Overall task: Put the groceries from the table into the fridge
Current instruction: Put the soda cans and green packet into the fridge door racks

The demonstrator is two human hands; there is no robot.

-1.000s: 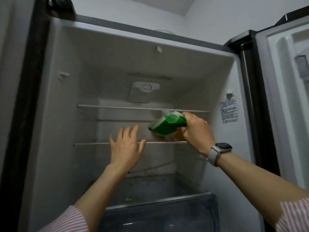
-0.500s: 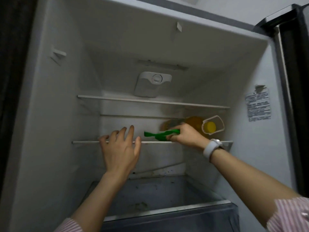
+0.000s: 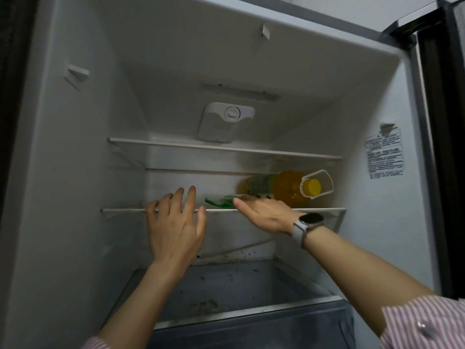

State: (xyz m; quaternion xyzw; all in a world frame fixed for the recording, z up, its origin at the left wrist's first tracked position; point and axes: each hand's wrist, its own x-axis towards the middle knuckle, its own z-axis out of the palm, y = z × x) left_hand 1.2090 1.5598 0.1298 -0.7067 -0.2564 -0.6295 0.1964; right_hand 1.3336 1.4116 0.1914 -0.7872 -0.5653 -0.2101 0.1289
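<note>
Here the green packet lies flat on the middle shelf just left of the oil bottle, the right hand spread with fingertips on it, the left hand splayed empty at the shelf's edge: placement looks complete, so both hands need only withdraw for more groceries.

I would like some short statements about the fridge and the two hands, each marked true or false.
1. The oil bottle lies on its side on the lower shelf. True.
2. The right hand grips the green packet. False: the hand is open, fingers flat at the packet.
3. The upper shelf holds a carton. False: nothing shows on it.
4. The left hand is open at the lower shelf's front edge. True.
</note>
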